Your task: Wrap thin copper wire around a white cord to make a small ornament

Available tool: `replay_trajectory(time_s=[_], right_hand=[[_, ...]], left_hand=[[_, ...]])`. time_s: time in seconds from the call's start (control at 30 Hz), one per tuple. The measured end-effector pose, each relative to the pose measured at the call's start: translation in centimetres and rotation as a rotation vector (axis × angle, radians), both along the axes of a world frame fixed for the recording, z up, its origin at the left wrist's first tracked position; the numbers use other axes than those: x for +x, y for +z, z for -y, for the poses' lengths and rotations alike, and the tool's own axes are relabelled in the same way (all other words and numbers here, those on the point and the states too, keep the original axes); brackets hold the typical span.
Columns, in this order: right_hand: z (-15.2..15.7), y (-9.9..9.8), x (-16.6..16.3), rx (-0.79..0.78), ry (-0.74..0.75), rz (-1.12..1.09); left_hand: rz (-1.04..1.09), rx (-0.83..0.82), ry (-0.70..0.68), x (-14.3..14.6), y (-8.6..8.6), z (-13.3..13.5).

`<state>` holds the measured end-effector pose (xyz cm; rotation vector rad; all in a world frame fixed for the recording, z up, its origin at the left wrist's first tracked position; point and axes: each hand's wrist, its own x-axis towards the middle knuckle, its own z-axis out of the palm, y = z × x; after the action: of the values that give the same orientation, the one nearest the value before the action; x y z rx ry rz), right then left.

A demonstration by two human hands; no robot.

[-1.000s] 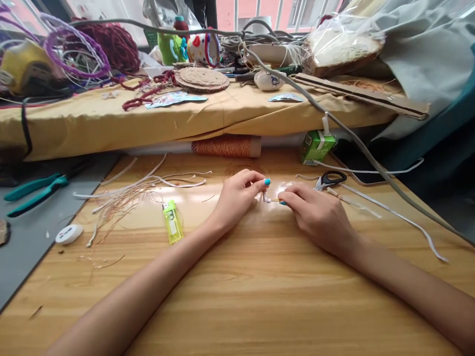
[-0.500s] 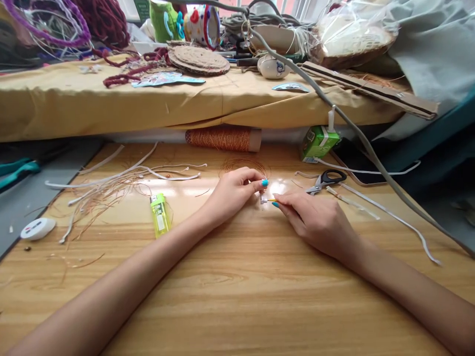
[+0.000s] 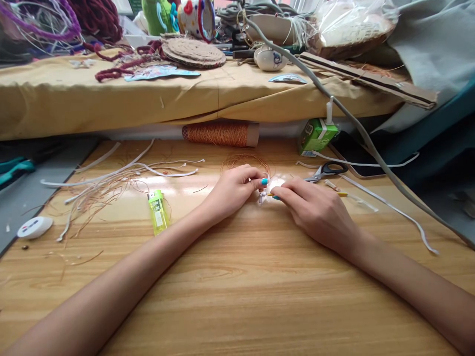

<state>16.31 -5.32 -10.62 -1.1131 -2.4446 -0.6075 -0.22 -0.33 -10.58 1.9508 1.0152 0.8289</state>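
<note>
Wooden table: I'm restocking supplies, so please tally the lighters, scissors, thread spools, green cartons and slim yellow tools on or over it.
Lighter: 1
Scissors: 1 pair
Thread spool: 1
Green carton: 1
Slim yellow tool, in the right hand: 1
Total: 5

The wooden table point(image 3: 237, 296) bears a lighter point(image 3: 159, 216), scissors point(image 3: 322, 171), white cords point(image 3: 74, 184) and, apparently, a phone point(image 3: 349, 148).

Your left hand point(image 3: 235, 192) shows turquoise nail polish; the small piece point(image 3: 261, 197) it pinches is pale lilac-white. The slim tool point(image 3: 342, 195) in your right hand point(image 3: 315, 205) is yellow. Your tabletop point(image 3: 237, 287): brown wood grain. Lighter point(image 3: 159, 212): translucent yellow-green. Thread spool point(image 3: 217, 134): copper-orange.
</note>
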Motion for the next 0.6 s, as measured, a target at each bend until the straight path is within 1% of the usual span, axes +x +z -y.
replay_trajectory(time_s=[0.07,0.2,0.4,0.5,0.6], right_hand=[[0.01,-0.06,0.0,0.003,0.025,-0.015],[0.01,-0.14,0.03,-0.025,0.025,-0.025],[-0.21,-0.34,0.27,-0.095,0.128,-0.046],[-0.33,-0.54,0.48,-0.132,0.15,-0.054],[-0.4,-0.63,0.65,-0.132,0.159,-0.062]], left_hand=[[0.003,-0.008,-0.003,0.0,0.03,0.0],[0.018,-0.001,-0.002,-0.03,-0.07,-0.03],[0.043,0.005,0.01,-0.04,-0.12,-0.02],[0.03,0.022,0.008,-0.03,-0.13,0.05],[0.002,0.052,0.003,-0.01,-0.18,0.14]])
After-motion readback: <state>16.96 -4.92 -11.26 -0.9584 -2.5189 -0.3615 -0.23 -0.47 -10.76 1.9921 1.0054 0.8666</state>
